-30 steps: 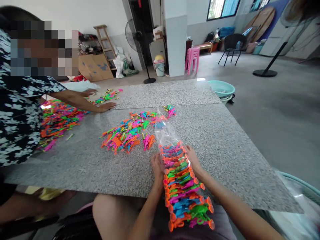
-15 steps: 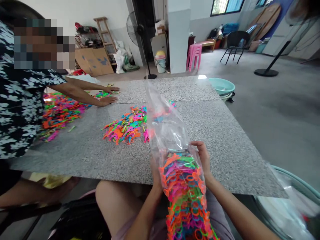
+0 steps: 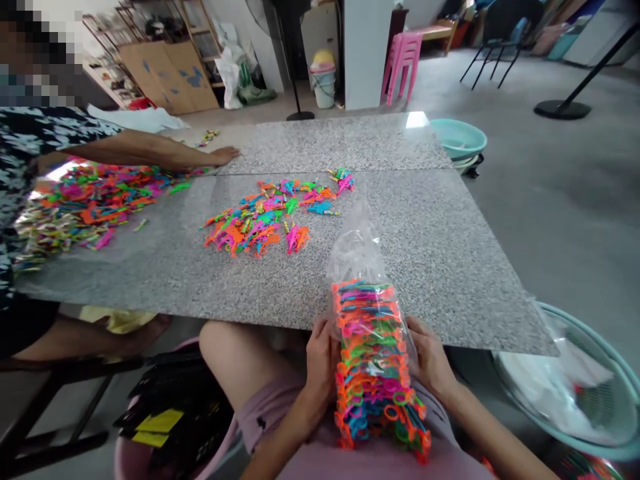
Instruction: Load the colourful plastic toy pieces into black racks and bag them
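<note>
Gripping a clear bag (image 3: pixel 356 257) by its two sides, the left hand (image 3: pixel 323 350) and right hand (image 3: pixel 431 353) are each closed on the plastic. The bag holds coloured toys (image 3: pixel 373 347) stacked in tight rows, orange ends along both sides; the loaded near part sits above the person's lap, and the slack far part extends over the near edge of the bench (image 3: pixel 450 267). A loose pile (image 3: pixel 255 220) of similar toys lies on the bench, left of the bag and apart from it. A larger heap (image 3: pixel 105 200) is noted at the far left, beside a co-worker in a patterned top (image 3: pixel 45 133), whose hand (image 3: pixel 225 155) rests flat on the bench. Below the bench, a pink tub (image 3: pixel 123 433) with black contents stands at near left; a green basin (image 3: pixel 633 373) containing clear plastic stands at near right. A second basin (image 3: pixel 457 137) is beyond the right far corner.
</note>
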`<state>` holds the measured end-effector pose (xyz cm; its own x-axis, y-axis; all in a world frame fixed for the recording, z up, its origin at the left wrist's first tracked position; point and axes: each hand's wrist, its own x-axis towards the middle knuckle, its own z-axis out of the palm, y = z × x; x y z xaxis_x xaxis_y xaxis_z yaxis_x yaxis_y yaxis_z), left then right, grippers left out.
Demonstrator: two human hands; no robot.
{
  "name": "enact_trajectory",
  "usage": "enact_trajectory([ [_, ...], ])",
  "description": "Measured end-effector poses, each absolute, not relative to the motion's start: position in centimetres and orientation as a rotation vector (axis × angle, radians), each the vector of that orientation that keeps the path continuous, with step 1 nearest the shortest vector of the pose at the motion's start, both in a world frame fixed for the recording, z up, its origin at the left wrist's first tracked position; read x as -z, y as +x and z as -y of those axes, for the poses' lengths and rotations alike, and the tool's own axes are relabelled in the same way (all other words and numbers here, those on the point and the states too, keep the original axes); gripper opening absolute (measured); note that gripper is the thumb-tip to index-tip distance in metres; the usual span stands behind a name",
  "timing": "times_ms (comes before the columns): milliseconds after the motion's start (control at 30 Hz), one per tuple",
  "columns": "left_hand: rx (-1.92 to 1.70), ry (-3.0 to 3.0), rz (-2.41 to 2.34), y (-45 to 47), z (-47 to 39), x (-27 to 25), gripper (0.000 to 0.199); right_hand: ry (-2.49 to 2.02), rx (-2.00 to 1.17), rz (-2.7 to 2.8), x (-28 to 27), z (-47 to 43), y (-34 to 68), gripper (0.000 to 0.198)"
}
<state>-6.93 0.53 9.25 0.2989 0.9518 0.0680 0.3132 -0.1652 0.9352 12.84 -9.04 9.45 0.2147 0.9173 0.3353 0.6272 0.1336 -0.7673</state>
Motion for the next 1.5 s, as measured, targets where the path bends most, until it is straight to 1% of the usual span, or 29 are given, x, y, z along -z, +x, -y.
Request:
enact_trajectory([
  [67,-0.973,1.789,-1.198,-7.3,0.0,-9.2,0.023,-1.578,-0.342,1.455,-9.4,9.8,12.6,0.013],
  [100,-1.017,1.845,-1.206,-7.4,0.1,-9.2,0.021,-1.596,-0.267,1.419,-9.4,10.1,12.6,0.012],
  [167,-1.106,1.954,-1.195,-7.9,0.1,-9.0,0.017,-1.596,-0.035,1.404,-9.7,10.7,12.9,0.017],
  [233,-1.185,2.068,-1.121,-8.6,0.2,-8.8,0.014,-1.485,0.192,1.522,-10.3,11.3,13.4,0.021],
  [300,-1.238,2.175,-0.991,-9.4,0.4,-8.8,0.014,-1.341,0.289,1.690,-11.1,12.0,14.0,0.022],
  [467,-1.246,2.325,-0.702,-11.6,2.0,-9.2,0.018,-1.265,0.286,1.918,-11.3,14.6,14.3,0.014],
  [600,-1.192,2.305,-0.753,-11.3,2.6,-10.4,0.016,-1.259,0.228,1.989,-10.5,15.9,13.7,0.022],
  [700,-1.116,2.270,-0.854,-10.2,2.0,-11.4,0.015,-1.277,0.149,1.919,-10.7,15.5,13.4,0.018],
  [833,-1.025,2.344,-0.773,-10.0,0.6,-12.3,0.020,-1.308,0.086,1.884,-11.3,14.9,13.1,0.016],
  [900,-1.001,2.413,-0.712,-10.8,0.0,-12.8,0.017,-1.318,0.064,1.883,-11.3,14.9,13.1,0.017],
  [1000,-0.993,2.535,-0.667,-11.9,-0.3,-13.6,0.003,-1.317,0.050,1.874,-10.9,15.1,13.1,0.019],
  [1100,-1.061,2.633,-0.654,-12.2,0.0,-13.9,0.010,-1.303,0.042,1.908,-10.7,14.9,13.3,0.019],
  [1167,-1.142,2.663,-0.645,-12.1,0.5,-13.4,0.011,-1.303,0.052,1.954,-10.6,14.7,13.4,0.016],
  [1333,-1.328,2.637,-0.639,-12.7,2.6,-11.2,0.015,-1.255,0.198,2.044,-10.2,15.6,13.9,0.013],
  [1400,-1.367,2.619,-0.610,-13.2,3.5,-10.5,0.014,-1.226,0.216,2.089,-10.0,16.4,13.9,0.015],
  [1500,-1.370,2.594,-0.546,-13.6,4.4,-9.9,0.015,-1.226,0.144,2.112,-9.7,17.5,13.6,0.022],
])
